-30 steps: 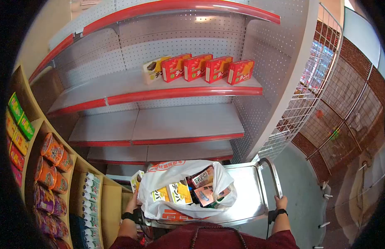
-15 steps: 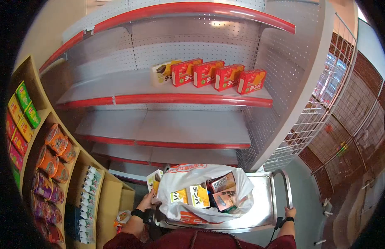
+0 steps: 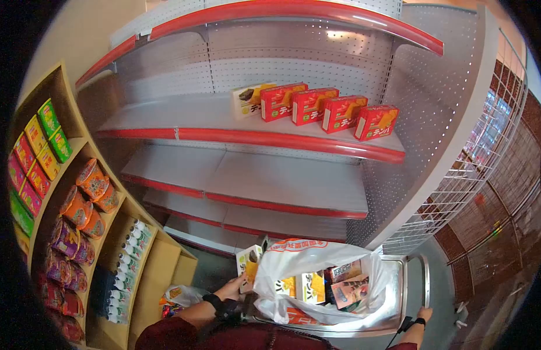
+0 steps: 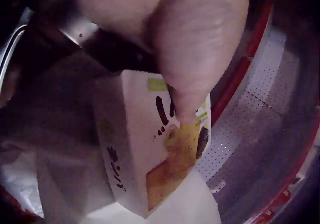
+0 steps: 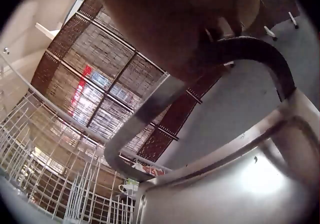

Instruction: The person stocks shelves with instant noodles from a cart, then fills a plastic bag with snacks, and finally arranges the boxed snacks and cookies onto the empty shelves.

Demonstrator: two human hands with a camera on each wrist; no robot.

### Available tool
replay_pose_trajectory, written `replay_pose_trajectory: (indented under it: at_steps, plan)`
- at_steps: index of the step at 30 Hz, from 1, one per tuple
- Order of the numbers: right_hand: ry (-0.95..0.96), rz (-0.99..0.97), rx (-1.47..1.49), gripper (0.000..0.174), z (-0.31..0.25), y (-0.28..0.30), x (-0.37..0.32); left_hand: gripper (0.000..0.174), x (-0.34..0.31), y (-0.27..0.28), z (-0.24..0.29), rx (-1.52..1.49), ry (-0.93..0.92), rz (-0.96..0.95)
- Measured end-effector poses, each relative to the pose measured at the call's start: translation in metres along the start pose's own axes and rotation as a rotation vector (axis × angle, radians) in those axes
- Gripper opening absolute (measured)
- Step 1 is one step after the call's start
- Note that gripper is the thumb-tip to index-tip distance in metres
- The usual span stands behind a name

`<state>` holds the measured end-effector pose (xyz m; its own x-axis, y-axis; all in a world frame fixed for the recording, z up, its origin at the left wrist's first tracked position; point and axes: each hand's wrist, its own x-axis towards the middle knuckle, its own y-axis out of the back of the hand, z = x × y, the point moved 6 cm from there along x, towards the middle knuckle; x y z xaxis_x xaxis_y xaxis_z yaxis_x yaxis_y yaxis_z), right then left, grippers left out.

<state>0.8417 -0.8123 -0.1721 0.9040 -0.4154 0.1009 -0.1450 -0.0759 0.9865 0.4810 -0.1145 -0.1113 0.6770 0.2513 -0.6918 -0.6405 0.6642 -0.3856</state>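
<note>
My left hand (image 3: 229, 290) grips a white-and-yellow biscuit box (image 3: 249, 265) just left of a white plastic shopping bag (image 3: 346, 252). In the left wrist view, the thumb side of the hand (image 4: 195, 44) presses on the printed face of the box (image 4: 130, 149). Inside the gaping bag stand white-and-yellow boxes (image 3: 310, 287) and a pinkish pack (image 3: 351, 291). The bag sits on a metal cart (image 3: 394, 286). My right hand (image 3: 424, 315) holds the cart's bent metal handle (image 3: 426, 280); the right wrist view has its fingers curled over that handle (image 5: 145, 111).
Ahead is a grey shelf unit (image 3: 294, 175) with red edges, carrying several red biscuit boxes (image 3: 375, 122) and one white-and-yellow box (image 3: 247, 102). A wooden shelf (image 3: 165, 256) with cup noodles and bottles stands left. A filled plastic bag (image 3: 180, 297) lies beside it. Wire mesh (image 3: 457, 192) rises right.
The head view has swung left, so shelves, cart and bag sit further right in it. The left hand keeps its box beside the bag; the right stays on the handle.
</note>
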Motion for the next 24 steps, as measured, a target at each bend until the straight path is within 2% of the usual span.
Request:
replay_pose_trajectory:
  at_steps: [1,2,3,4,6,7,8,10,13,15,16,19,20,22,23,24]
  plan:
    - [0.001,-0.010,0.000,0.037,-0.003,0.005,-0.004,0.049,-0.008,-0.002,-0.001,0.039,0.067,0.089]
    - [-0.080,-0.051,0.236,0.040,-0.021,0.038,-0.017,0.049,-0.006,-0.001,-0.004,0.042,0.068,0.096]
    - [-0.160,-0.091,0.471,0.043,-0.031,0.053,-0.027,0.051,-0.002,-0.001,-0.007,0.035,0.047,0.020]
    - [-0.158,-0.098,0.469,0.043,-0.032,0.046,-0.026,0.052,0.000,-0.001,-0.010,0.027,0.028,-0.057]
    - [-0.060,0.166,0.818,0.050,-0.044,0.062,-0.026,0.051,0.000,-0.002,-0.009,0.003,0.005,-0.103]
    - [-0.036,0.149,0.786,0.050,-0.055,0.078,-0.030,0.050,-0.003,-0.003,-0.005,-0.018,-0.020,-0.156]
    - [-0.013,0.133,0.752,0.051,-0.079,0.113,-0.043,0.043,-0.009,-0.004,-0.003,0.004,0.034,-0.179]
    - [0.176,0.288,0.578,0.045,-0.085,0.125,-0.032,0.044,-0.007,0.007,-0.002,-0.007,0.066,-0.190]
    - [0.189,0.360,0.686,0.041,-0.142,0.193,-0.080,0.046,0.004,0.027,0.008,-0.062,0.105,-0.243]
    - [0.355,0.385,0.735,0.044,-0.173,0.228,-0.106,0.040,-0.016,0.021,0.062,0.468,-0.289,-0.230]
    - [0.345,0.388,0.731,0.044,-0.188,0.244,-0.121,0.038,0.000,0.029,0.069,0.176,-0.230,-0.249]
    - [0.535,0.250,0.958,0.035,-0.261,0.275,-0.188,0.041,-0.014,0.036,0.146,0.739,-0.505,-0.090]
    - [0.590,0.223,1.057,0.034,-0.289,0.285,-0.216,0.041,-0.017,0.034,0.168,0.749,-0.513,-0.104]
    - [0.693,0.006,1.121,0.036,-0.354,0.302,-0.280,0.040,-0.037,0.012,0.212,0.973,-0.734,-0.201]
    - [0.784,-0.073,1.029,0.038,-0.386,0.313,-0.312,0.040,-0.046,0.003,0.232,0.978,-0.741,-0.215]
    - [0.818,-0.211,1.065,0.045,-0.416,0.317,-0.344,0.039,-0.063,-0.014,0.252,1.084,-0.856,-0.272]
